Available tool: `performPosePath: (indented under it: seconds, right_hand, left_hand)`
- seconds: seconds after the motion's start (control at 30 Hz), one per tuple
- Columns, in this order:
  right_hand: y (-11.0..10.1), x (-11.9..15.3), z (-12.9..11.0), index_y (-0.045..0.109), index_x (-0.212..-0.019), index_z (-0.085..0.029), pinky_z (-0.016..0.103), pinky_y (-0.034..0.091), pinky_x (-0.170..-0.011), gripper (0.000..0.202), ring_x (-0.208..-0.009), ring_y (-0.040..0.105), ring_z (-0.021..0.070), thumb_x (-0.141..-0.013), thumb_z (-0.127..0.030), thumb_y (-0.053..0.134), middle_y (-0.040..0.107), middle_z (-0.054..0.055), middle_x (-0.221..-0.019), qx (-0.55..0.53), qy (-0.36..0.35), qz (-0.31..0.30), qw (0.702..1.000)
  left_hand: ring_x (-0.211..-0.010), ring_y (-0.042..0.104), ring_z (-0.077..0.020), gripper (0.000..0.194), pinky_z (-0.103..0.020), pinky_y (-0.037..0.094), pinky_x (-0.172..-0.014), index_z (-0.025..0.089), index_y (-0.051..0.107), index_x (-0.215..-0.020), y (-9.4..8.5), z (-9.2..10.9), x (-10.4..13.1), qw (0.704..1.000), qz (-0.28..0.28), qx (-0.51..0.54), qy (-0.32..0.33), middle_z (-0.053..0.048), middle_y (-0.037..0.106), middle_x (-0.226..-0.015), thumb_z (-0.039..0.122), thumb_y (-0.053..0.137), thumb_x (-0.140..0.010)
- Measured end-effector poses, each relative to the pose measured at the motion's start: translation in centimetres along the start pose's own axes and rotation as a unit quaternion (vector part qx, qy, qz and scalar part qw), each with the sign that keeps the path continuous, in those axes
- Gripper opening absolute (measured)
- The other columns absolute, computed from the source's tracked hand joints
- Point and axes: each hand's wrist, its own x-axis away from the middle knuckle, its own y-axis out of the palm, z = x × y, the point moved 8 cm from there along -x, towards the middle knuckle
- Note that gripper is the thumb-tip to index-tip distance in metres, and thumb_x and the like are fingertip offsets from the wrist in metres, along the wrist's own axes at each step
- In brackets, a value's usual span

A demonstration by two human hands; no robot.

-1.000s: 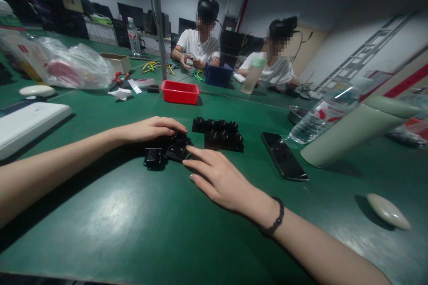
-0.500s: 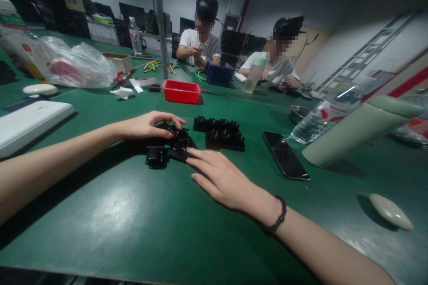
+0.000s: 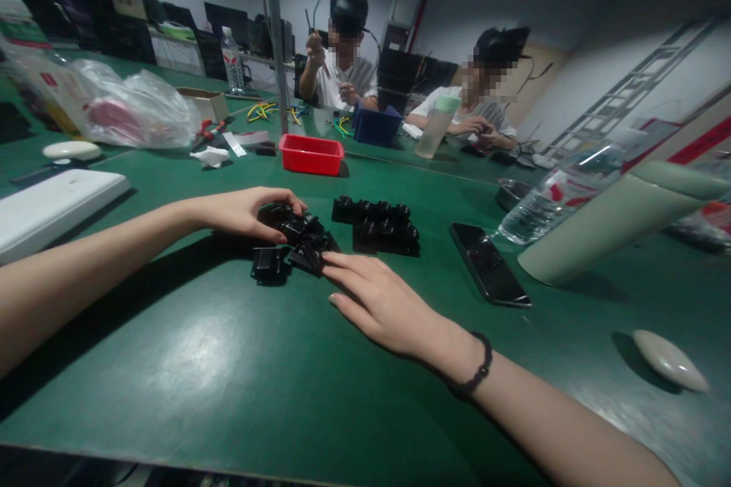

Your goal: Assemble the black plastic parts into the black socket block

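Observation:
A small pile of black plastic parts (image 3: pixel 311 247) lies on the green table between my hands. My left hand (image 3: pixel 251 211) curves round the pile's far left side, thumb and fingers apart, with black pieces between them; its other fingertips are hidden. From the right, my right hand (image 3: pixel 382 297) lies palm down with fingers stretched out, the tips touching the pile's near right edge. One black block-shaped part (image 3: pixel 268 265) sits by itself just left of the pile. Beyond my right fingers, several similar black parts with round knobs (image 3: pixel 385 227) stand in two rows.
A red tray (image 3: pixel 312 155) stands behind the parts. To the right are a phone (image 3: pixel 489 266), a green flask (image 3: pixel 605 224), a water bottle (image 3: pixel 551 194) and a pale oval object (image 3: pixel 669 360). A white box (image 3: pixel 60 205) lies left. Two people sit across the table.
My left thumb and fingers have drawn slightly left, showing more of the pile. My right hand stays nearly still. The person opposite has raised a hand holding something thin.

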Motion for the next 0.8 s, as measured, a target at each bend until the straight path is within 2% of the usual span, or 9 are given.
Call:
performPosePath:
  seconds: [0.13, 0.4, 0.8]
  right_hand:
    - [-0.02, 0.02, 0.05, 0.058, -0.131, -0.014, 0.047, 0.043, -0.109, 0.037, -0.131, 0.05, 0.0252, -0.097, -0.028, 0.048, 0.052, 0.015, -0.144, -0.004, 0.003, 0.001, 1.0]
    - [-0.03, 0.08, 0.0, 0.057, -0.13, -0.012, 0.048, 0.043, -0.109, 0.038, -0.132, 0.05, 0.0256, -0.098, -0.028, 0.047, 0.052, 0.015, -0.144, 0.0, -0.005, 0.008, 1.0]
    - [-0.12, 0.09, -0.05, 0.055, -0.132, -0.008, 0.045, 0.043, -0.11, 0.04, -0.132, 0.05, 0.0252, -0.098, -0.027, 0.047, 0.051, 0.016, -0.144, -0.001, -0.005, 0.011, 1.0]
  left_hand:
    - [-0.123, 0.054, -0.0282, 0.043, -0.043, 0.039, -0.109, 0.019, 0.059, -0.108, -0.04, -0.12, 0.04, 1.0, -0.001, 0.003, -0.007, -0.009, 0.06, -0.132, 0.042, 0.067, -0.072]
    - [-0.12, 0.057, -0.0284, 0.037, -0.044, 0.039, -0.109, 0.02, 0.063, -0.098, -0.44, 0.33, 0.04, 0.999, 0.027, 0.021, 0.007, -0.008, 0.063, -0.129, 0.041, 0.071, -0.069]
    - [-0.119, 0.058, -0.029, 0.038, -0.048, 0.04, -0.109, 0.019, 0.064, -0.1, -0.95, 0.32, 0.0, 0.998, 0.051, 0.04, 0.015, -0.01, 0.063, -0.128, 0.04, 0.073, -0.07]
